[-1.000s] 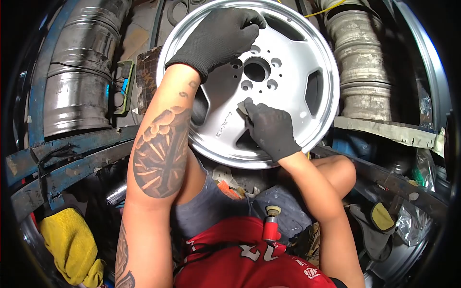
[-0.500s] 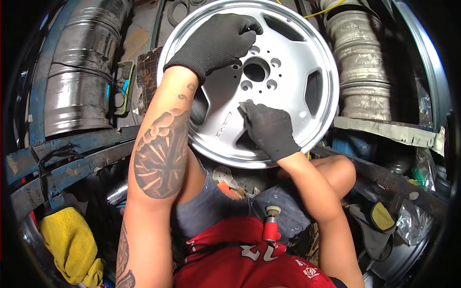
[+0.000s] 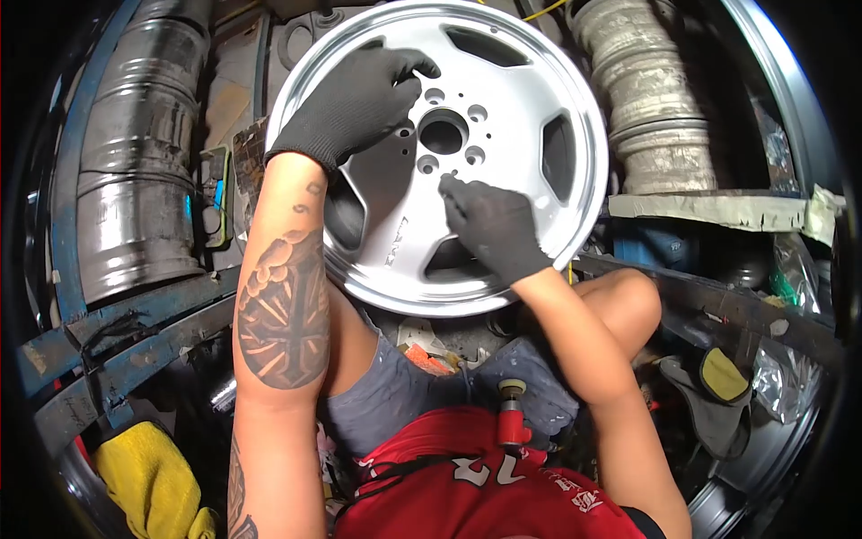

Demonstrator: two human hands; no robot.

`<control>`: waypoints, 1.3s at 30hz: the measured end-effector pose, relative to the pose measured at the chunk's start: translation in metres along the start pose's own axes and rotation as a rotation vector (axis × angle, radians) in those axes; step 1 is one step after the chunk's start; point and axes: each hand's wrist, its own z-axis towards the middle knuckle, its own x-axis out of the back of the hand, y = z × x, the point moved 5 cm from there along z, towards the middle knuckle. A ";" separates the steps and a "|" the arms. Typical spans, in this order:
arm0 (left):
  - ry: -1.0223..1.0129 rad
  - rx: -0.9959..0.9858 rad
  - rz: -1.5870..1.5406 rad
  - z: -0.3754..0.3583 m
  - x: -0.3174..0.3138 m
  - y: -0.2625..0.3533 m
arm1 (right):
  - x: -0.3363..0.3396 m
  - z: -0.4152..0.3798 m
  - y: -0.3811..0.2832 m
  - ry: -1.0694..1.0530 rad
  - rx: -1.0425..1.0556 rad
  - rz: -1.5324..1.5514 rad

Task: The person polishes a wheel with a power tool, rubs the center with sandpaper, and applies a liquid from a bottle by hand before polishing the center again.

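A silver alloy wheel [image 3: 512,99] with a round center hole and bolt holes lies face up before me. My left hand [image 3: 364,103], in a black knit glove, rests over the wheel's upper left face, its thumb and index finger bent with a gap between them. Just below the center hole is my right hand [image 3: 494,225], also in a black glove, its fingers pinched together against the wheel's face; whatever they hold is too small to tell. Dark lettering [image 3: 397,242] marks the spoke to the left of my right hand.
Stacked metal rims stand at left [image 3: 139,162] and at right [image 3: 655,99]. Blue metal rails [image 3: 144,305] cross the left side. A red tool with a round pad [image 3: 512,418] lies at my lap. A yellow cloth [image 3: 151,481] hangs at lower left.
The wheel and both hands appear further left in view. Relative to the wheel, my right fingertips have moved slightly up and right, closer to the center hole. My left hand stays on the upper left.
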 end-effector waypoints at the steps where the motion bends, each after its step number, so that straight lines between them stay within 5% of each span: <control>1: -0.029 -0.003 0.026 -0.001 -0.002 0.003 | -0.008 -0.002 -0.006 -0.088 -0.054 0.014; 10: -0.174 0.043 -0.031 -0.008 -0.010 0.000 | -0.003 0.001 -0.018 -0.270 0.009 -0.019; 14: -0.305 0.119 -0.176 -0.019 -0.007 0.005 | 0.051 0.004 0.002 -0.066 -0.118 0.218; 17: -0.387 0.135 -0.287 -0.017 -0.016 -0.013 | 0.099 0.006 0.035 0.263 -0.078 0.627; 22: -0.538 -0.002 -0.504 -0.035 -0.034 0.038 | 0.088 -0.001 0.043 0.107 -0.260 1.292; 39: -0.274 0.044 -0.769 -0.045 -0.055 0.069 | 0.092 -0.020 0.031 -0.067 -0.165 1.687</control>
